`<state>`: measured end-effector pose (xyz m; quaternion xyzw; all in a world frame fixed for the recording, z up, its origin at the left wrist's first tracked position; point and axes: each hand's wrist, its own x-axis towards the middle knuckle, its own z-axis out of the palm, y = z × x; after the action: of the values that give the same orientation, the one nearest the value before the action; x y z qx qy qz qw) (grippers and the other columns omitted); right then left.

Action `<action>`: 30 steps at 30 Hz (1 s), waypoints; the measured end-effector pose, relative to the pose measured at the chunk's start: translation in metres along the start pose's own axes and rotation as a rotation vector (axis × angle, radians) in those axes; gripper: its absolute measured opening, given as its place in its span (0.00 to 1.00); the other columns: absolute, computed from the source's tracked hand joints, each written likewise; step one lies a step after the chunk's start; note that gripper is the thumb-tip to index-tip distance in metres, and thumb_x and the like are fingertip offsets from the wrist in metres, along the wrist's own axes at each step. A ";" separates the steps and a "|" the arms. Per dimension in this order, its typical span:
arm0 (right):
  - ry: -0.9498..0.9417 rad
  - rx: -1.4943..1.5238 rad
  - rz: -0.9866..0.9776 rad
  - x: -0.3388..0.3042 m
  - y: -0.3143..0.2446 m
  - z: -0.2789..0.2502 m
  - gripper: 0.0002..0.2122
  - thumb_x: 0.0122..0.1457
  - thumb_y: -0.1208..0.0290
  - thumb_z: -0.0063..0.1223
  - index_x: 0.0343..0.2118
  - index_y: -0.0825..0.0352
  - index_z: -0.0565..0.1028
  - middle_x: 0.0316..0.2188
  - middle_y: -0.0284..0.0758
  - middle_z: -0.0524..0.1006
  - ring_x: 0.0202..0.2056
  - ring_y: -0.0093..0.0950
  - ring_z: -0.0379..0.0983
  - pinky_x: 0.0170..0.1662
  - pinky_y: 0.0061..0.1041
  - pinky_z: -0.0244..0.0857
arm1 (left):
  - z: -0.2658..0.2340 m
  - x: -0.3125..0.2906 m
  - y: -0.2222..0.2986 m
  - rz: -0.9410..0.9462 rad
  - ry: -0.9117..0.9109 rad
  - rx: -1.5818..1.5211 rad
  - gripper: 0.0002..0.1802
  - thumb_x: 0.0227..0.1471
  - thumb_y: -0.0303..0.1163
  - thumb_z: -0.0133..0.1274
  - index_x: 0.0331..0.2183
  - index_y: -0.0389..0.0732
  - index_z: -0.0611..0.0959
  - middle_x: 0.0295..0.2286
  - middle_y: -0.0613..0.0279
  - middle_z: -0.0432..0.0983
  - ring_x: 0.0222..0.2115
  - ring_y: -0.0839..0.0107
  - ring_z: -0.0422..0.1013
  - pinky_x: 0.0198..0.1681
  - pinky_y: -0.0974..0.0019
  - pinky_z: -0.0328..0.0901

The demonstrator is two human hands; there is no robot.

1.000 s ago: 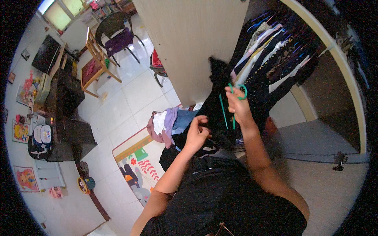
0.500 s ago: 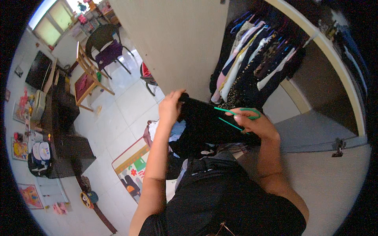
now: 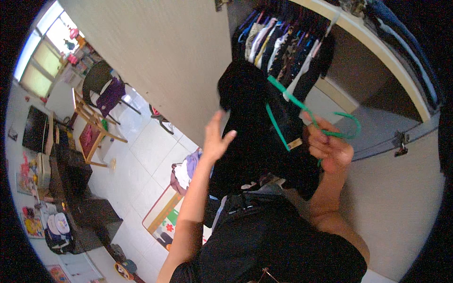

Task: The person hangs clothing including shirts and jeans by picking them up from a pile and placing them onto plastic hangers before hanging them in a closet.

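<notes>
A green clothes hanger is gripped in my right hand, its hook curling out past my fingers. One end of the hanger sits in a black garment, which hangs down in front of me with a small tan label near its neckline. My left hand is beside the garment's left edge, fingers spread and thumb out, holding nothing. Where the garment's lower folds end is hard to tell against my black shirt.
Ahead stands an open wardrobe with a row of hung clothes. Its pale door is at the left, another door at the right. Piled clothes lie by a patterned mat; chairs stand farther left.
My left hand has let go of the black garment and opened. My right hand has moved right with the hanger, and the garment now hangs longer. The view has shifted.
</notes>
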<state>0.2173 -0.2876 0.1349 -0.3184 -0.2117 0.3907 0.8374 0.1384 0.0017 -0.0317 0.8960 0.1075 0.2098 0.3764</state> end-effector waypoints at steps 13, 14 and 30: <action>0.465 0.136 -0.956 0.009 -0.042 -0.108 0.07 0.59 0.73 0.38 0.34 0.73 0.63 0.29 0.34 0.66 0.17 0.15 0.52 0.17 0.13 0.47 | 0.167 -0.072 0.016 -0.096 -1.449 -0.061 0.35 0.50 0.54 0.41 0.51 0.38 0.65 0.46 0.53 0.67 0.49 0.63 0.61 0.54 0.65 0.50; 0.632 -0.011 -0.936 0.022 -0.045 -0.118 0.05 0.59 0.74 0.39 0.31 0.71 0.64 0.28 0.33 0.66 0.18 0.15 0.52 0.18 0.13 0.47 | 0.167 -0.066 0.018 -0.141 -1.481 -0.176 0.35 0.50 0.55 0.41 0.51 0.38 0.65 0.42 0.55 0.70 0.46 0.65 0.63 0.53 0.65 0.52; 0.680 -0.264 -0.859 0.283 -0.236 -0.262 0.05 0.53 0.73 0.46 0.31 0.66 0.65 0.27 0.33 0.67 0.25 0.25 0.59 0.27 0.23 0.54 | 0.169 0.015 0.061 -0.189 -1.182 -0.842 0.26 0.51 0.45 0.48 0.49 0.42 0.68 0.44 0.61 0.67 0.45 0.71 0.63 0.50 0.68 0.55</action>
<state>0.6690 -0.2762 0.1445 -0.4136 -0.0873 -0.1397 0.8954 0.2305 -0.1419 -0.0892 0.6260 -0.1264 -0.3184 0.7006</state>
